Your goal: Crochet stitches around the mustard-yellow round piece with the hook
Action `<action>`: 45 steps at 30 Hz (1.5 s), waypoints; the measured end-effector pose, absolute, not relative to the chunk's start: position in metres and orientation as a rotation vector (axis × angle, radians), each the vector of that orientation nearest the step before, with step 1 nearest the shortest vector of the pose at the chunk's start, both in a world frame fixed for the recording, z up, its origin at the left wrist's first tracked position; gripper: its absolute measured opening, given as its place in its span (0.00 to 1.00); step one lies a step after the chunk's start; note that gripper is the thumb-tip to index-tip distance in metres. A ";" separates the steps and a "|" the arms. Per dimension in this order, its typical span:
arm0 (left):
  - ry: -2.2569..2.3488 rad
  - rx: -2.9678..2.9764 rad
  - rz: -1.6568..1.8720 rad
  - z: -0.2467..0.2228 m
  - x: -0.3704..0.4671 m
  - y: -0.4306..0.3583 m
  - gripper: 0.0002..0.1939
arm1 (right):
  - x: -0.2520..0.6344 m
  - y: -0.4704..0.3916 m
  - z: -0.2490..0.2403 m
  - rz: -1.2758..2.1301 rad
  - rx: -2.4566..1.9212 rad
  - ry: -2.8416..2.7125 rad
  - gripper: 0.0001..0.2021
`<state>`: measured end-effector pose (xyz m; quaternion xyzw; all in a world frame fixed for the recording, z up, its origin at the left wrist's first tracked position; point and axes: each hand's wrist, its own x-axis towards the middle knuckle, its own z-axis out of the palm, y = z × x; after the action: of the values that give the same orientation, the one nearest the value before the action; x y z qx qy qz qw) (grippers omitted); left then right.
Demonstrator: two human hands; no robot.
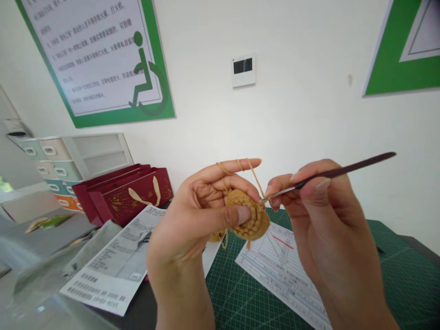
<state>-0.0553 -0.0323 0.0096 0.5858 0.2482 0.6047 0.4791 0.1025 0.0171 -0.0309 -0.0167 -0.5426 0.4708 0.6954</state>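
My left hand [202, 206] pinches a round mustard-yellow crochet piece [252, 224] between thumb and fingers. Yellow yarn [255, 176] wraps around its raised index finger and runs down to the hook tip. In my right hand [323, 220] is a crochet hook [343, 170] with a dark handle and a thin metal shaft, held like a pen. The hook's tip meets the upper right edge of the crochet piece, where the yarn comes in. Whether the tip is inside a stitch I cannot tell. Below the left hand, more yellow yarn shows partly hidden.
Beneath my hands lies a green cutting mat [227, 293] with a handwritten lined sheet [285, 270]. To the left are a printed sheet [113, 266], dark red gift bags [127, 192] and a stack of drawers [62, 167]. Behind stands a white wall with a small panel [243, 78].
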 end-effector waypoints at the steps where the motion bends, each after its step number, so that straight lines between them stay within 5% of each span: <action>1: 0.600 1.427 1.468 0.010 -0.056 -0.032 0.27 | 0.103 0.018 -0.030 1.052 -0.029 -1.218 0.06; 22: 0.625 1.404 1.431 0.010 -0.057 -0.035 0.26 | 0.108 0.006 -0.033 0.635 0.032 -1.320 0.05; 45: 0.618 1.415 1.442 0.008 -0.054 -0.034 0.31 | 0.098 0.009 -0.028 0.922 -0.041 -1.241 0.06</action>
<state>-0.0540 -0.0341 0.0077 0.5830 0.2547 0.5942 0.4921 0.0983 0.0094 -0.0283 -0.0183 -0.5605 0.4165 0.7155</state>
